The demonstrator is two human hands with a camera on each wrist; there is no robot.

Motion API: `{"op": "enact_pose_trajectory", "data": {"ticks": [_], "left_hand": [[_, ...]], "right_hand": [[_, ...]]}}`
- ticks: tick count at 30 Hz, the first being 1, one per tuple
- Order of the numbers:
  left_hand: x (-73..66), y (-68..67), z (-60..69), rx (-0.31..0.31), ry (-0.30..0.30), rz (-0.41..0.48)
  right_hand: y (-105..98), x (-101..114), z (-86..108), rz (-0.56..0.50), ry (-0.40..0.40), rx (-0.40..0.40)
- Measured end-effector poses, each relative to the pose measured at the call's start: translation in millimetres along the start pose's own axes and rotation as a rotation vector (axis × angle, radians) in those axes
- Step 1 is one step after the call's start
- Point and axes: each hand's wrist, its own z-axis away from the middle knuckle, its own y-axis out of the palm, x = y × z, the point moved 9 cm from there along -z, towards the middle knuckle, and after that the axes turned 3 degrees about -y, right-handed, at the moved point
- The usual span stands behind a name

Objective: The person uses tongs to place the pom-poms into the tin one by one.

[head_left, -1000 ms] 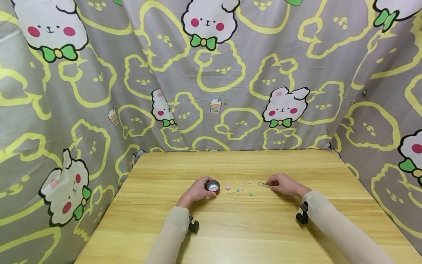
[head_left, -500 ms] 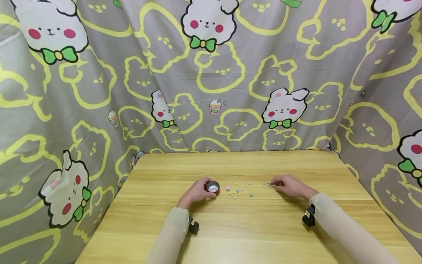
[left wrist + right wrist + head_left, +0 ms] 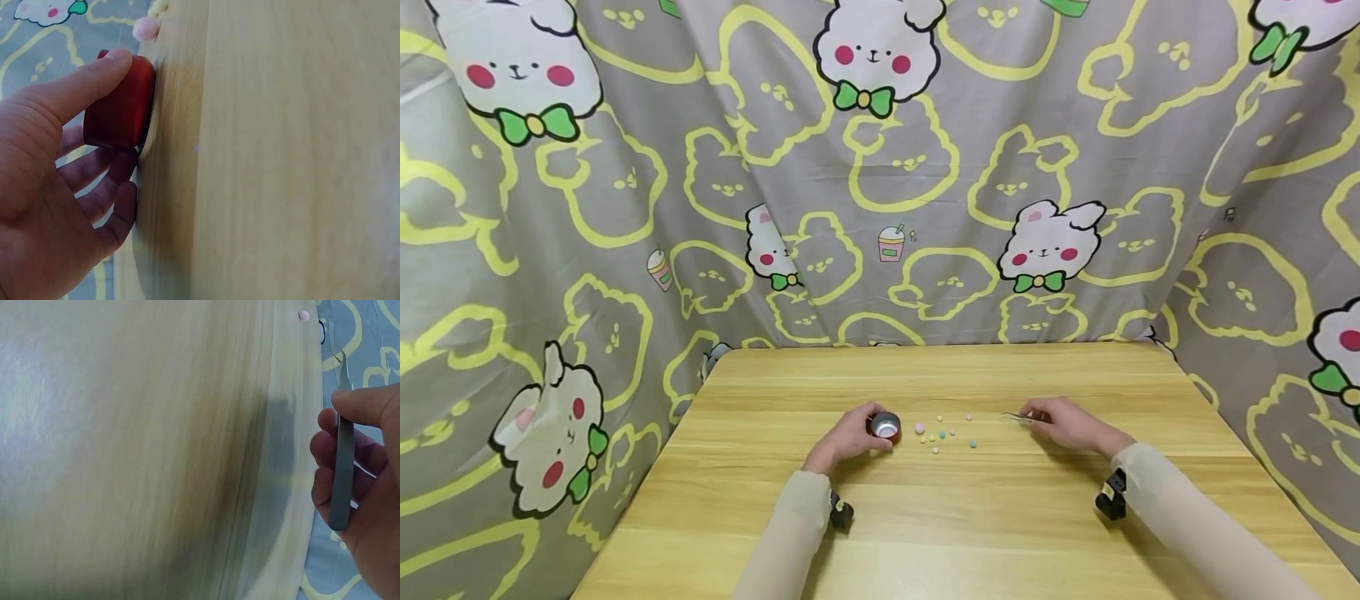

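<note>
My left hand (image 3: 852,432) grips a small round cup (image 3: 886,427) that stands on the table; it is silvery inside, and its red outside (image 3: 122,109) shows in the left wrist view, with the thumb across it and fingers on the far side. In my right hand (image 3: 1066,423) is a pair of metal tweezers (image 3: 344,456), pinched between thumb and fingers, tips pointing left in the head view. Between the hands lie several small pom-poms: a larger pink one (image 3: 919,428) nearest the cup, a teal one (image 3: 973,444) farther right, and yellow and pale ones among them.
The wooden table (image 3: 880,517) reaches back to a grey curtain (image 3: 820,167) with cartoon bears, which also hangs along both sides. Black wrist cameras sit on both sleeves, the left camera (image 3: 841,512) and the right camera (image 3: 1111,497).
My right hand has drawn to the right with the tweezers, away from the pom-poms. The left hand and the cup have stayed in place.
</note>
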Motion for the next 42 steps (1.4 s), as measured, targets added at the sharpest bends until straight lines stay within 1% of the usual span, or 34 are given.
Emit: {"op": "enact_pose_trajectory", "data": {"ticks": [3,10,17,27,36,42], "left_hand": [[1.1,0.7,-0.2,0.002,0.0,-0.005],[2.9,1.5,-0.7,0.008,-0.011,-0.01],[2.7,0.5,-1.5,0.009,-0.007,0.0],[1.3,0.6,0.4,0.013,-0.01,0.016],[1.3,-0.5,-0.2,0.01,0.003,0.022],[3.7,0.4,-1.1,0.006,-0.008,0.024]], "right_hand": [[1,3,-0.3,0.017,-0.021,-0.003],[6,6,-5.4,0.032,-0.014,-0.009],[9,17,-13.1,0.061,-0.056,-0.009],[15,21,-22.8,0.103,-0.029,-0.014],[21,26,-35.8,0.114,-0.037,-0.013],[28,26,-42.0,0.118,-0.041,-0.012]]}}
